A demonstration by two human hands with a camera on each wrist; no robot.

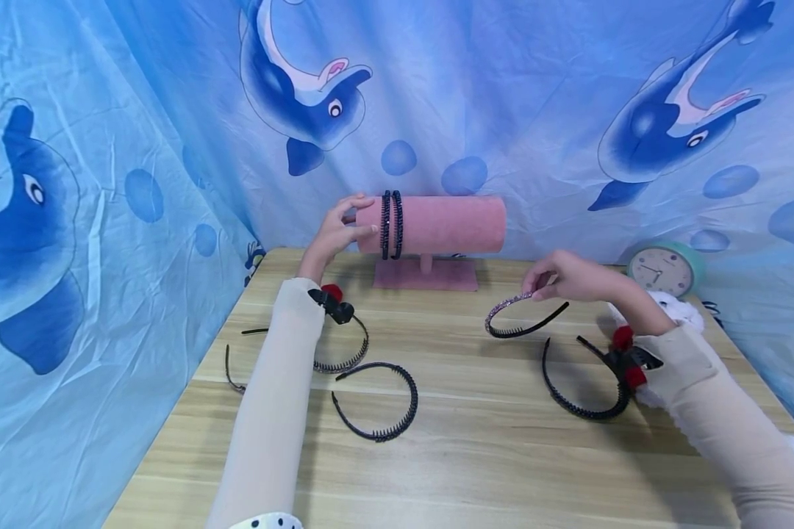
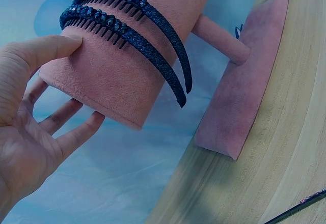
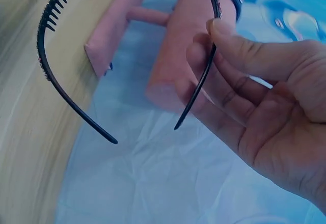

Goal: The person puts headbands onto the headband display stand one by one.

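Before a blue curtain [image 1: 542,88], above a wooden table [image 1: 470,455], pinching a headband [image 1: 506,333] in the right hand [image 1: 565,275], right of the stand [image 1: 453,224]; gripping the stand's end with the left hand [image 1: 334,229]. With two dark bands [image 1: 398,224] between, round the stand, loose bands [image 1: 413,400] nearer, clock [image 1: 662,270] at right. Held bow-left, tips rightward, long axis sideways.

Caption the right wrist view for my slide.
A right hand pinches a glittery toothed headband, with a pink T-bar display stand behind it.
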